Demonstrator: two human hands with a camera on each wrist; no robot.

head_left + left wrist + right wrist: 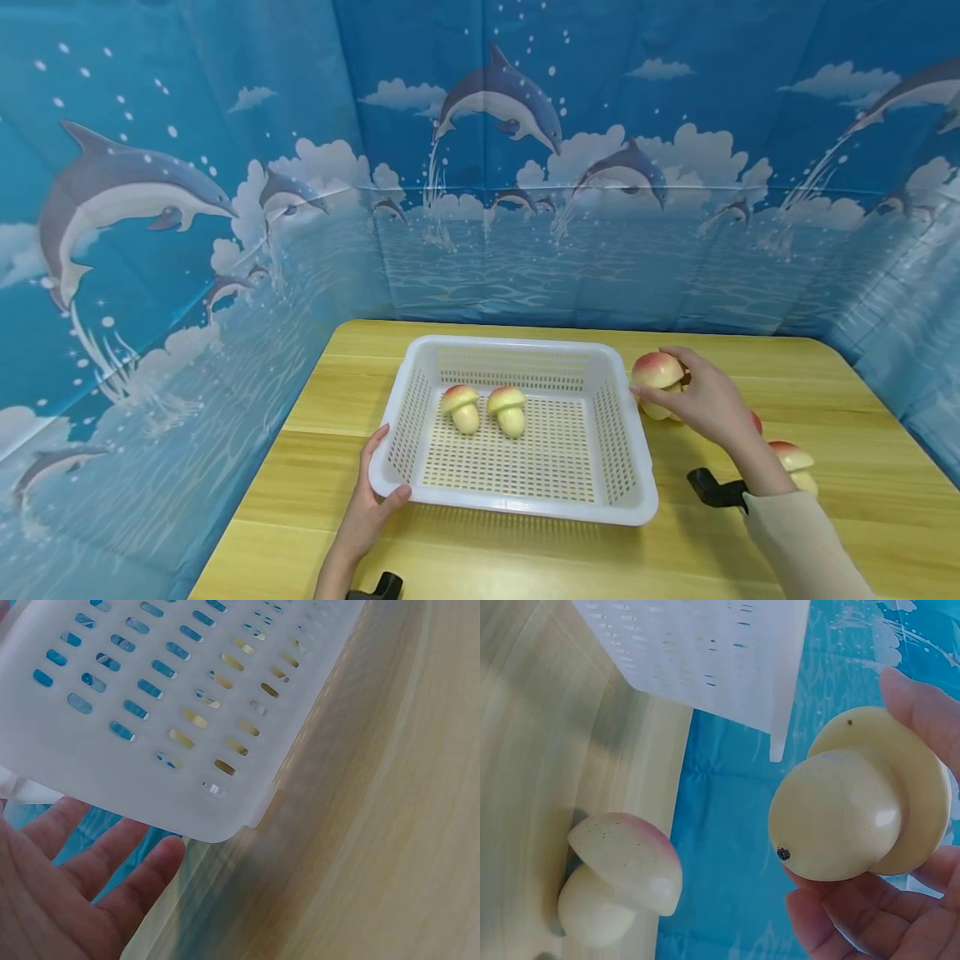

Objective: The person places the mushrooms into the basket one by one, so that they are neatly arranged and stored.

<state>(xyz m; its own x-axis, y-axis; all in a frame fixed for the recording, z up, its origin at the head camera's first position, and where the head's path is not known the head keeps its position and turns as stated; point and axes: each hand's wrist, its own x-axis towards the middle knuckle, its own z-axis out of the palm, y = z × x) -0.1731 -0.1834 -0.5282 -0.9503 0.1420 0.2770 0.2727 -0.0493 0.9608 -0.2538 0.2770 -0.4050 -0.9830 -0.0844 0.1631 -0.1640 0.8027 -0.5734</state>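
A white perforated plastic basket (pixel 517 510) sits on the table, with two toy mushrooms lying inside, a left mushroom (pixel 465 417) and a right mushroom (pixel 512 419). At its near left corner, my left hand (pixel 363 508) holds the rim between thumb and index finger. The other left fingers (pixel 142 889) reach along the outside in the left wrist view. Just beyond the basket's right side, my right hand (pixel 708 400) grips a pale yellow mushroom with a red-tinted cap (pixel 654 369). Its rounded stem (pixel 836 817) faces the right wrist camera.
Right of the basket, another mushroom (pixel 791 457) stands partly behind my right forearm, with a red cap (pixel 756 422) showing beside it. A further view of a mushroom on the table (pixel 630 862) appears in the right wrist view. A dolphin-print curtain (pixel 480 250) surrounds the wooden table (pixel 862 533).
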